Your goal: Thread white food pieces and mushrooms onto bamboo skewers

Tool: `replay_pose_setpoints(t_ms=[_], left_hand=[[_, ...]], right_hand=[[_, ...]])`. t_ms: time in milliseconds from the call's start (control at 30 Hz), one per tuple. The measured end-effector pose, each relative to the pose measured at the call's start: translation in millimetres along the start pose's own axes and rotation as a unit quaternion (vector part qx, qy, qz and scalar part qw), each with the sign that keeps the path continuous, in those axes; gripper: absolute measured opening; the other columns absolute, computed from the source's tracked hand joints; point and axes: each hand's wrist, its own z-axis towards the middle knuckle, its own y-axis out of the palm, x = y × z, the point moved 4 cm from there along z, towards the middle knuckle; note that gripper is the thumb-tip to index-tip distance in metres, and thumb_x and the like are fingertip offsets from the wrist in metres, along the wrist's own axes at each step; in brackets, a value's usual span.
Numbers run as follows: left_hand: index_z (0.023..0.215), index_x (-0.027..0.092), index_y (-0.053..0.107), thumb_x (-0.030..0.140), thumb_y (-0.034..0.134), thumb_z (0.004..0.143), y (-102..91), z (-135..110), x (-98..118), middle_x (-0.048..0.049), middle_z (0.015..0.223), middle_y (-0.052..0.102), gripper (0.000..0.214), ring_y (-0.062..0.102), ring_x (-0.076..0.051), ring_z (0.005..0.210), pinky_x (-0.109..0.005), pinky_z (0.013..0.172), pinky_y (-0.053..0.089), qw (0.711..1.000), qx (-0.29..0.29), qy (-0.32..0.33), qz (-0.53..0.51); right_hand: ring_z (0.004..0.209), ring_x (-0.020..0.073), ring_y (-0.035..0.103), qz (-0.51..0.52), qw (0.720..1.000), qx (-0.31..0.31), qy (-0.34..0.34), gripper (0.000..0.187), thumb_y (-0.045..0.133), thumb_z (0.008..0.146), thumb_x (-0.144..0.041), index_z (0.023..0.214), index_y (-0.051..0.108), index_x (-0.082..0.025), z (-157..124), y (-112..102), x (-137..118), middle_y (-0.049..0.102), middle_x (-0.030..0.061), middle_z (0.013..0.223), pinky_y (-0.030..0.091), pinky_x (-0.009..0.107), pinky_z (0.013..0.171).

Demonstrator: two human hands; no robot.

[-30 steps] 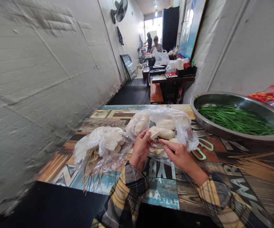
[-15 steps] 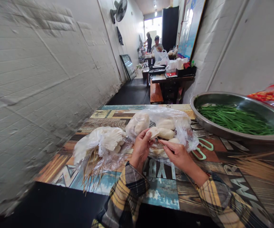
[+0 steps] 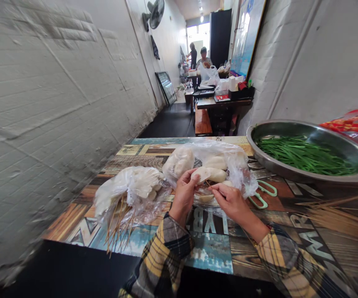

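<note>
My left hand (image 3: 185, 188) pinches a pale, flat oval slice of dough-like food (image 3: 199, 175) between thumb and fingers. A thin bamboo skewer (image 3: 208, 183) is gripped in my right hand (image 3: 230, 198), its tip at the slice's lower right edge; whether it has gone in I cannot tell. Just behind both hands lies an opened clear plastic bag (image 3: 241, 171) with several pale, smooth loaf-shaped pieces (image 3: 215, 162). To the left, another clear bag (image 3: 129, 184) covers several pale slices, with several bamboo skewers (image 3: 119, 225) sticking out toward me.
Light green-handled scissors (image 3: 267, 189) lie right of the opened bag. A large metal basin (image 3: 311, 179) of cut green stalks (image 3: 306, 155) stands at the right, with loose bamboo skewers (image 3: 346, 213) before it. Two people are farther back, near another table (image 3: 208, 102).
The slice in my left hand has turned so its broad face shows more. My right hand and the skewer have shifted slightly. The whole view has drifted a little.
</note>
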Motion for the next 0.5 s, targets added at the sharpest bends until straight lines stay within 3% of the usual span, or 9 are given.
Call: replay_pose_setpoints(t_ms=[200,500], left_hand=[[0.100,0.017,0.072,0.038,0.079,0.071,1.8,-1.0,-5.0,-0.0050,0.092,0.071,0.037,0.057,-0.011,0.068,-0.021,0.057,0.040,0.999,-0.023,0.001,0.029],[0.106,0.016,0.070,0.038,0.073,0.077,3.8,-3.2,-8.5,-0.0031,0.087,0.067,0.036,0.051,-0.009,0.065,-0.020,0.056,0.038,0.995,-0.031,0.029,0.092]], right_hand=[[0.070,0.0179,0.066,-0.016,1.000,0.002,0.002,0.026,0.046,0.096,-0.028,0.085,0.068,-0.019,2.3,-3.2,-3.1,0.072,0.0041,0.075,0.043,0.027,0.063],[0.069,0.0180,0.063,-0.013,1.000,0.022,0.014,0.027,0.044,0.096,-0.027,0.081,0.065,-0.018,3.5,0.5,-2.0,0.070,0.0045,0.073,0.040,0.027,0.064]])
